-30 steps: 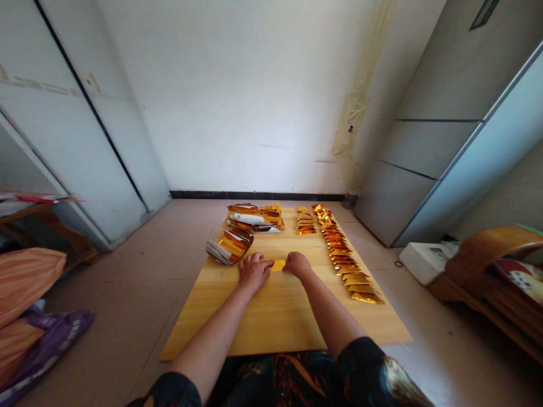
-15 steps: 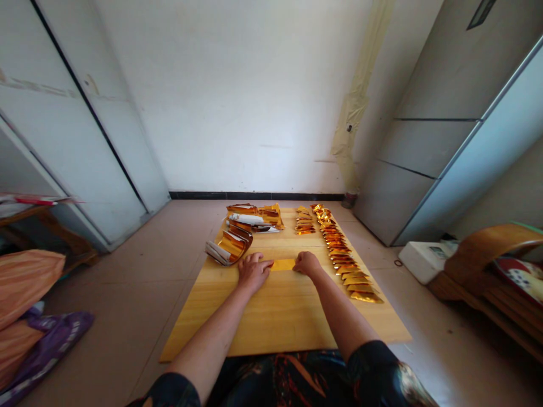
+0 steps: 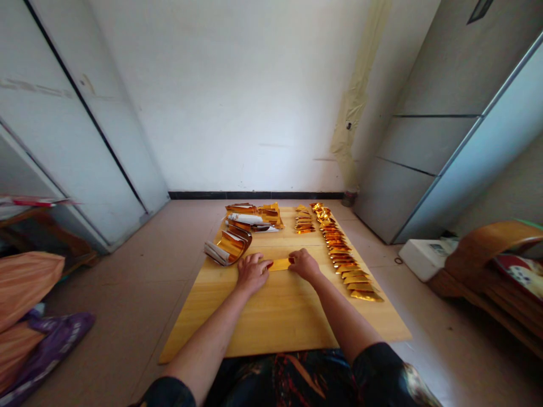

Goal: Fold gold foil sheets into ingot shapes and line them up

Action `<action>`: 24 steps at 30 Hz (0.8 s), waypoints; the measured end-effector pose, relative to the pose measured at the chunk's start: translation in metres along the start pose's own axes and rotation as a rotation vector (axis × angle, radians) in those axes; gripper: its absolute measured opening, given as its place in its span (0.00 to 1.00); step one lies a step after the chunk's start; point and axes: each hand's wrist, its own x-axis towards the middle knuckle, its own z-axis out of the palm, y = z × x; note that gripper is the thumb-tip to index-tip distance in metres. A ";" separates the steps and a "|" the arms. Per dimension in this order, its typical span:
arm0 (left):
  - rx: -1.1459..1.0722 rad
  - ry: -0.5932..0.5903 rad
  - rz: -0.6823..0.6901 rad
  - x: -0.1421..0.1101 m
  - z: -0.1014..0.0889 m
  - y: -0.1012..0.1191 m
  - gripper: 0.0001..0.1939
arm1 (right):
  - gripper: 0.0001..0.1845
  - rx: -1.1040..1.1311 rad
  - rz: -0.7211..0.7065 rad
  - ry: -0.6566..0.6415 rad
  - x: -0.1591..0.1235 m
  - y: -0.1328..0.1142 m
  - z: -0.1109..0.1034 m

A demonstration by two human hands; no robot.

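Note:
A strip of folded gold foil paper (image 3: 280, 264) lies on the wooden board between my two hands. My left hand (image 3: 253, 272) rests on the board with its thumb against the strip's left end; its other fingers are spread. Fingers of my right hand (image 3: 304, 263) are curled and pinch the strip's right end. Just beyond my left hand sits a curved stack of gold foil sheets (image 3: 231, 244) with pale backs. To the right of my right hand runs a long row of folded gold foil pieces (image 3: 345, 263).
More foil sheets (image 3: 254, 217) lie at the board's back left, near a short row of folded pieces (image 3: 304, 220). The wooden board (image 3: 271, 328) ends just before my lap. A refrigerator (image 3: 419, 135) and a white box (image 3: 424, 259) stand at right; bags (image 3: 34, 316) lie left.
My right hand has shifted slightly left and up along the strip. The strip's ends now look lifted or curled at the fingers. My left hand stays nearly in place.

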 end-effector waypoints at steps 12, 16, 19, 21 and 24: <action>-0.023 0.014 0.045 0.000 0.002 -0.003 0.29 | 0.30 -0.054 -0.021 -0.003 -0.003 -0.003 -0.001; -0.034 0.025 0.064 0.000 0.003 -0.004 0.28 | 0.24 -0.052 -0.013 -0.001 -0.004 -0.005 -0.002; -0.058 0.051 0.099 0.000 0.004 -0.004 0.28 | 0.16 -0.030 -0.010 0.044 -0.008 -0.007 0.000; -0.077 0.078 0.112 -0.002 0.003 -0.005 0.29 | 0.12 -0.012 -0.021 0.100 -0.010 -0.007 0.002; -0.115 0.135 0.123 -0.004 0.002 -0.005 0.32 | 0.09 0.008 -0.076 0.183 -0.013 -0.007 0.008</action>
